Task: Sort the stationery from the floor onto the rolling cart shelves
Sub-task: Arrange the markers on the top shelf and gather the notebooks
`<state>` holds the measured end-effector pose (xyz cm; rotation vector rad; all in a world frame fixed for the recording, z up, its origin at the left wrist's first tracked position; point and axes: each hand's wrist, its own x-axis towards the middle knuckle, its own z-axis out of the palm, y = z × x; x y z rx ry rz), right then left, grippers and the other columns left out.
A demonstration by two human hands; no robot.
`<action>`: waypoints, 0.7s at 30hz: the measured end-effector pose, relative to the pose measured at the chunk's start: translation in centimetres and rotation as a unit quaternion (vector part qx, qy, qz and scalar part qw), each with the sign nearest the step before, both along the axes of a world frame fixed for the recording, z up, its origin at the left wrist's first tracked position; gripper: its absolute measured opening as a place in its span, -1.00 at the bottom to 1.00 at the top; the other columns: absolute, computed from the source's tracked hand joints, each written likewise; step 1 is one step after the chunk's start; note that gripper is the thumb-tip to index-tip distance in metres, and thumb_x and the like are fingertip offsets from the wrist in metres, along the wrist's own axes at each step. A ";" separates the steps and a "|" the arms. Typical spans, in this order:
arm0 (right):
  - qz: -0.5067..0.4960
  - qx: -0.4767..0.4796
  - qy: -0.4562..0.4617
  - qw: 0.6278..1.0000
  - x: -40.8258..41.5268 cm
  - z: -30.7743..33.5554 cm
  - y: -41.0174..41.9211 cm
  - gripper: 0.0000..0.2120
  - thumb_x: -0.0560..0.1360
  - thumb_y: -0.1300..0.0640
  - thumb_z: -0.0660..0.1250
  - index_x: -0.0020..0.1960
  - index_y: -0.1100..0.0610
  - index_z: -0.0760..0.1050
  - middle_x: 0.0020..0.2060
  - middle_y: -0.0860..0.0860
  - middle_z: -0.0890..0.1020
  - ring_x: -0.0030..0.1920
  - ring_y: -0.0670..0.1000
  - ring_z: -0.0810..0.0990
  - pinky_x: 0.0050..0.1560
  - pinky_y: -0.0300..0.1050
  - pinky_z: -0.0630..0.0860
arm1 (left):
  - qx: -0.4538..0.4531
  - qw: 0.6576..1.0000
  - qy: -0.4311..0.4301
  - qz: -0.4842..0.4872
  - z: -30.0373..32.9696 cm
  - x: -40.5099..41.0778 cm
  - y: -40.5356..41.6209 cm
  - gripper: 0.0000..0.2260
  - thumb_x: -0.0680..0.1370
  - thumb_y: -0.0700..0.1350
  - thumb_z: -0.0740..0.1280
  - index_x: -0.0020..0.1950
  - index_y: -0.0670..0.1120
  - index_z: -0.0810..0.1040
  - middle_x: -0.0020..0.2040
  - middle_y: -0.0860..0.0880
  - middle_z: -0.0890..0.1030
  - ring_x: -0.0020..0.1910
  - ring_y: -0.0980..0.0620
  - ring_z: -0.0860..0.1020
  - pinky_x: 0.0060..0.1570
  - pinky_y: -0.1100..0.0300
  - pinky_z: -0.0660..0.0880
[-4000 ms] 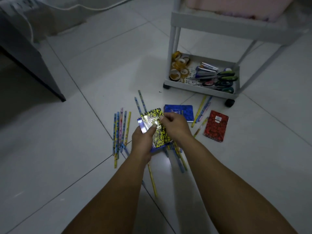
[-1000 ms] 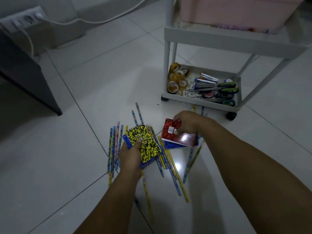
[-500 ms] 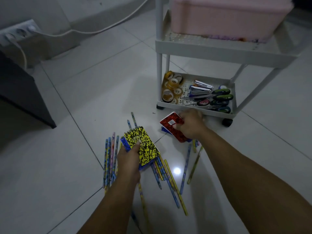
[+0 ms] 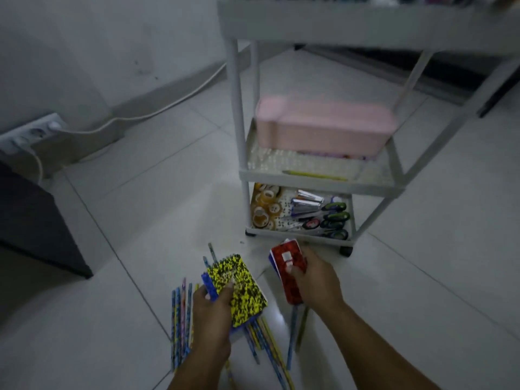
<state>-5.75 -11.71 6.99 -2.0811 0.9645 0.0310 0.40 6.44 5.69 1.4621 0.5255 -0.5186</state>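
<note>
Left hand [image 4: 209, 308] grips a yellow-and-black notebook [image 4: 237, 288] stacked on a blue one. Right hand [image 4: 315, 280] pinches a red notebook [image 4: 289, 270], likewise over a blue one. Pencils [image 4: 180, 319] lie scattered on the floor beneath both hands. Beyond the right hand stands the cart [image 4: 323, 185]: tape rolls [image 4: 264, 206] and scissors [image 4: 332, 218] fill its bottom shelf, a pink box [image 4: 323, 125] the middle.

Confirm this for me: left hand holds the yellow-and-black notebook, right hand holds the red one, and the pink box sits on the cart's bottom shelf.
Not quite. The left hand does hold the yellow-and-black notebook and the right hand the red notebook, but the head view shows the pink box on the middle shelf, not the bottom.
</note>
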 end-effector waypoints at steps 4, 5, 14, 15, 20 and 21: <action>-0.075 0.039 -0.055 0.995 -2.7 9.4 1.6 -0.70 0.55 0.09 0.30 0.29 -0.01 0.46 0.01 -0.03 0.65 -0.11 -0.06 0.54 -0.18 -0.22 0.41 | 0.004 1.000 0.011 -0.005 11.0 -1.6 -0.3 -0.66 0.49 -0.12 0.45 0.17 -0.04 0.40 0.09 0.00 0.56 0.09 -0.06 0.55 0.20 -0.04 0.48; -0.092 0.050 -0.065 0.992 -3.1 12.2 2.0 -0.70 0.57 0.10 0.29 0.30 -0.01 0.45 0.00 -0.04 0.63 -0.11 -0.06 0.54 -0.18 -0.23 0.42 | 0.000 1.000 0.012 -0.011 14.1 -1.7 -0.4 -0.66 0.47 -0.12 0.46 0.16 -0.07 0.42 0.07 -0.03 0.60 0.05 -0.09 0.59 0.16 -0.09 0.52; -0.210 0.148 -0.126 0.958 -3.6 38.3 2.9 -0.79 0.61 0.09 0.16 0.20 -0.10 0.43 -0.10 -0.07 0.60 -0.12 -0.02 0.60 -0.03 0.02 0.60 | -0.003 0.998 -0.005 -0.060 40.8 -1.7 -2.4 -0.70 0.48 -0.16 0.46 0.16 -0.05 0.49 -0.03 -0.10 0.68 -0.07 -0.14 0.66 0.01 -0.11 0.60; -0.212 0.150 -0.129 0.957 -3.5 41.0 2.8 -0.79 0.60 0.08 0.16 0.20 -0.10 0.44 -0.11 -0.08 0.60 -0.12 -0.02 0.60 -0.04 0.04 0.60 | -0.001 0.998 -0.008 -0.063 43.4 -1.6 -2.7 -0.69 0.48 -0.16 0.46 0.18 -0.05 0.50 -0.03 -0.11 0.68 -0.08 -0.16 0.67 0.02 -0.17 0.60; -0.182 0.124 -0.157 0.963 -2.9 51.4 2.6 -0.75 0.61 0.11 0.14 0.26 0.02 0.44 -0.09 -0.08 0.58 -0.17 -0.15 0.54 -0.24 -0.18 0.50 | -0.015 0.998 -0.031 -0.057 53.0 -1.3 -3.7 -0.75 0.50 -0.17 0.43 0.15 -0.06 0.53 -0.02 -0.11 0.68 -0.06 -0.16 0.66 0.02 -0.12 0.60; -0.173 0.113 -0.163 0.965 -2.8 53.3 2.4 -0.73 0.61 0.13 0.13 0.29 0.04 0.43 -0.08 -0.07 0.57 -0.18 -0.17 0.52 -0.30 -0.24 0.44 | -0.020 0.998 -0.036 -0.055 54.4 -1.2 -3.8 -0.76 0.50 -0.17 0.43 0.15 -0.07 0.53 -0.01 -0.12 0.68 -0.06 -0.16 0.66 0.02 -0.11 0.60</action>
